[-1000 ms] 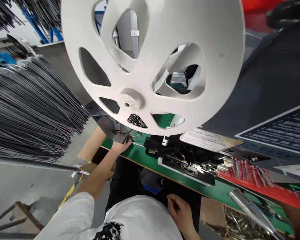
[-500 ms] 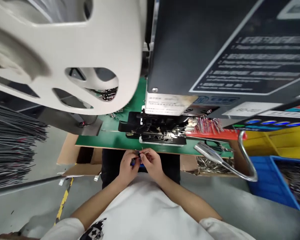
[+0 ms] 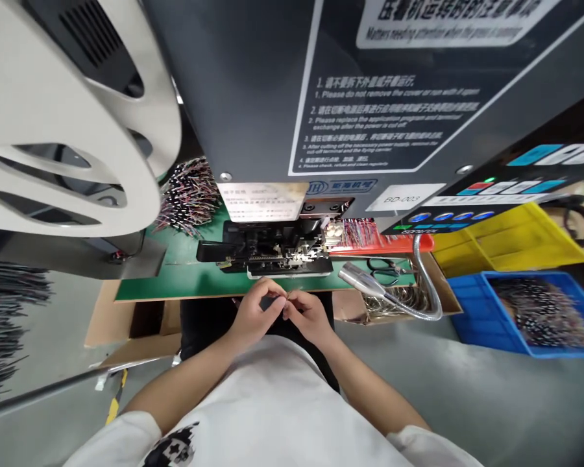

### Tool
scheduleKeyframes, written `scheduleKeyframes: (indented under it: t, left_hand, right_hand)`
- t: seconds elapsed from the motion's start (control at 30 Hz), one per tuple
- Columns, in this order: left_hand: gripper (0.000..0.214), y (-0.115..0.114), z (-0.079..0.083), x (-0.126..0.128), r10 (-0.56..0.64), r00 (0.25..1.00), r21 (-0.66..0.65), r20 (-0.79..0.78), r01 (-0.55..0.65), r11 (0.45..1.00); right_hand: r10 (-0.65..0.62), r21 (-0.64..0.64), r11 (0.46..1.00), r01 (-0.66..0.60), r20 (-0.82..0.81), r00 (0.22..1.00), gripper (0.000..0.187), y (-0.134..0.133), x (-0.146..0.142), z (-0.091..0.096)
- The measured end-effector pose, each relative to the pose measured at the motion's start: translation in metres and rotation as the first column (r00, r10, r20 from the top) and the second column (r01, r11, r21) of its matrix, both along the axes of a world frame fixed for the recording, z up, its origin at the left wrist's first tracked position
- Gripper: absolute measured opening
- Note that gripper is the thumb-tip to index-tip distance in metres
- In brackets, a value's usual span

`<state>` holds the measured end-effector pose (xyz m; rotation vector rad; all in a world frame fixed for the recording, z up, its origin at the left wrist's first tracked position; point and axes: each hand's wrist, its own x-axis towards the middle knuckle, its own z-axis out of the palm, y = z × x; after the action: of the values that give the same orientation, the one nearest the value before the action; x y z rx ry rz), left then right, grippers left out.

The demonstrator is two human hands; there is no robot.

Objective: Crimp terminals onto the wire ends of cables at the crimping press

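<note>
My left hand (image 3: 259,310) and my right hand (image 3: 311,316) meet at their fingertips in front of my body, just off the near edge of the green tabletop (image 3: 168,287). Thumb and forefinger of each are pinched together. Whatever they hold is tiny and mostly covered by the fingers, so I cannot name it. Right beyond the hands is the black and metal die area of a crimping press (image 3: 282,256). The dark press housing (image 3: 253,104) with printed warnings rises above it.
A white reel (image 3: 78,162) fills the upper left. Bundles of wires (image 3: 189,198) lie behind it. A red tray (image 3: 379,244) holds more wires. On the right are a flexible metal lamp (image 3: 363,280), pliers (image 3: 387,267), a blue bin (image 3: 472,305) and a yellow bin (image 3: 496,240).
The view has swung to the right. My fingertips have come together, and the small dark piece and thin wire ends seen between them earlier are hidden now.
</note>
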<state>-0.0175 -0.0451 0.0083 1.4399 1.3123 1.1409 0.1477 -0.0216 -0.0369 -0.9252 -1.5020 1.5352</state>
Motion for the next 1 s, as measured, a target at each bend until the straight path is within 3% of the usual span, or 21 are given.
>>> scheduleKeyframes:
  t: [0.13, 0.37, 0.5, 0.6, 0.73, 0.9, 1.0]
  left_hand:
    - [0.011, 0.009, 0.01, 0.002, -0.027, 0.997, 0.02, -0.067, 0.029, 0.999]
    - [0.012, 0.011, 0.012, 0.002, -0.034, 0.954, 0.068, -0.298, 0.057, 0.996]
    - [0.014, 0.007, 0.01, 0.002, 0.035, 0.899, 0.188, -0.437, 0.054, 0.981]
    - [0.024, 0.001, 0.009, 0.004, 0.086, 0.852, 0.328, -0.516, 0.104, 0.939]
    - [0.027, -0.007, 0.017, 0.009, 0.072, 0.828, 0.344, -0.555, 0.15, 0.927]
    - [0.011, -0.007, 0.029, 0.006, 0.004, 0.878, 0.224, -0.479, 0.117, 0.967]
    - [0.015, -0.002, 0.026, -0.002, -0.075, 0.937, 0.093, -0.342, 0.114, 0.989]
  right_hand:
    - [-0.038, -0.04, 0.999, 0.035, -0.078, 0.996, 0.017, 0.002, 0.002, -0.002]
    - [-0.172, -0.186, 0.973, 0.133, -0.214, 0.961, 0.017, 0.004, -0.006, 0.001]
    - [-0.232, -0.174, 0.966, 0.191, -0.261, 0.937, 0.018, 0.004, -0.011, 0.008]
    - [-0.263, -0.152, 0.962, 0.226, -0.297, 0.918, 0.018, 0.001, -0.016, 0.013]
    - [-0.325, -0.16, 0.945, 0.285, -0.357, 0.876, 0.02, -0.001, -0.022, 0.019]
    - [-0.204, -0.305, 0.949, 0.086, -0.379, 0.903, 0.032, 0.007, -0.021, 0.03]
    - [-0.087, -0.329, 0.944, -0.031, -0.34, 0.936, 0.032, 0.012, -0.015, 0.038]
